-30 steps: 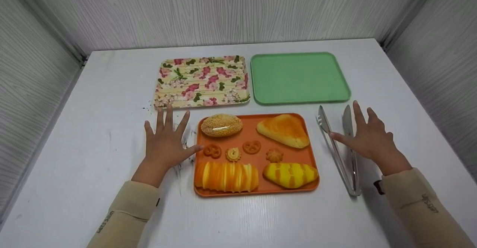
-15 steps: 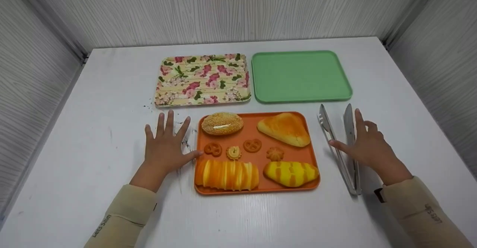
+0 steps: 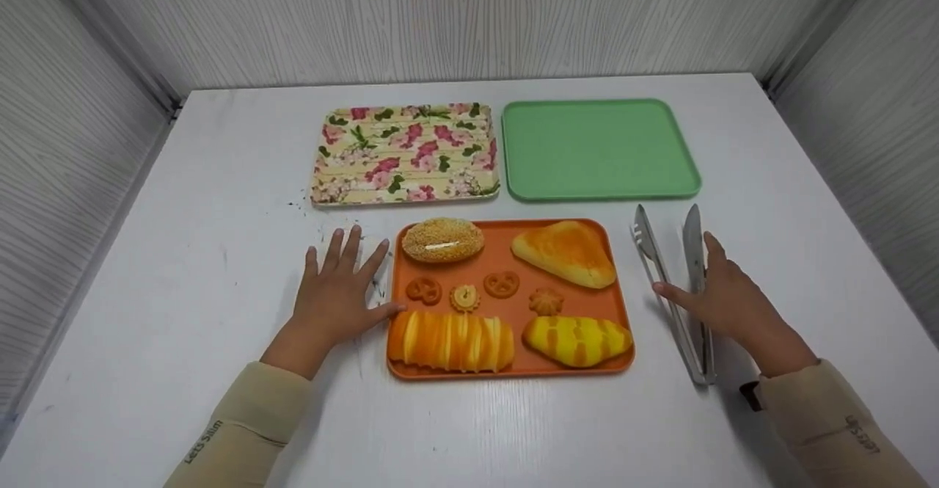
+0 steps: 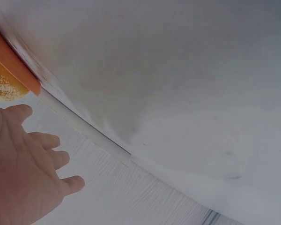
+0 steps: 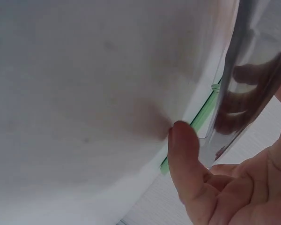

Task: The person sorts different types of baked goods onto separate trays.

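Note:
My left hand [image 3: 331,304] is spread beside the left edge of an orange tray [image 3: 513,372], its thumb tip at the rim by a sliced-looking loaf [image 3: 451,343]. To the tray's right, metal tongs [image 3: 695,253] lie with their arms apart, hinge end toward me. My right hand [image 3: 733,304] is close against the outer arm of the tongs, thumb reaching over between the two arms. In the right wrist view its fingers are reflected in the shiny metal [image 5: 246,93]. The tray also bears a sesame bun [image 3: 442,241], a triangular bread [image 3: 565,253], a yellow striped bread [image 3: 578,341] and small biscuits [image 3: 502,284].
Behind the orange tray stand a floral tray [image 3: 405,154] on the left and a green tray [image 3: 600,150] on the right. The white table [image 3: 147,268] is enclosed by pale wood-grain walls [image 3: 440,18] at the back and sides.
My right hand has drawn in lower beside the tongs, its fingers less spread. The left hand has settled slightly lower, still beside the tray. The camera view has shifted a little.

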### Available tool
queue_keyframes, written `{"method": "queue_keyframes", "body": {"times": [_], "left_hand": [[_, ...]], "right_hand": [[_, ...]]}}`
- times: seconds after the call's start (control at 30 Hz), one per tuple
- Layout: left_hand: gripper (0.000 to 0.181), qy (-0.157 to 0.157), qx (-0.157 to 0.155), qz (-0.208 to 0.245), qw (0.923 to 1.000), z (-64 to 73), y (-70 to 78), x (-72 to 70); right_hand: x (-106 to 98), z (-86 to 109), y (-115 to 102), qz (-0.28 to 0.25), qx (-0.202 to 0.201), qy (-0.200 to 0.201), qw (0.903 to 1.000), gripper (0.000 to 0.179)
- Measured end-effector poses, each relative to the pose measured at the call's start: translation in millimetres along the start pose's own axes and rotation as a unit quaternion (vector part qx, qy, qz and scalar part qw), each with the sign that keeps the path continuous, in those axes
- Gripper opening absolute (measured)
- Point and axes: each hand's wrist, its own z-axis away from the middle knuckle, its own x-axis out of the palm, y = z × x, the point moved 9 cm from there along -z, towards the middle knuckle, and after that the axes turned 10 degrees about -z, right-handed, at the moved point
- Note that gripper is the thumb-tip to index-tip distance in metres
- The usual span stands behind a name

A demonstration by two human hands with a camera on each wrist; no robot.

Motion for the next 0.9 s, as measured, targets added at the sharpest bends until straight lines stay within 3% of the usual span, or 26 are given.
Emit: {"method": "queue_keyframes", "body": {"times": [0.63, 0.9], "left_hand": [[0.080, -0.032, 0.077, 0.005, 0.9965, -5.0, 14.0, 8.9], [0.078, -0.035, 0.092, 0.025, 0.9948, -5.2, 17.5, 9.2]], "right_hand": [[1, 1.3, -4, -0.006, -0.015, 0.001, 0.9999, 0.120], [1, 1.4, -6, -0.013, -0.022, 0.004, 0.9997, 0.116]]}}
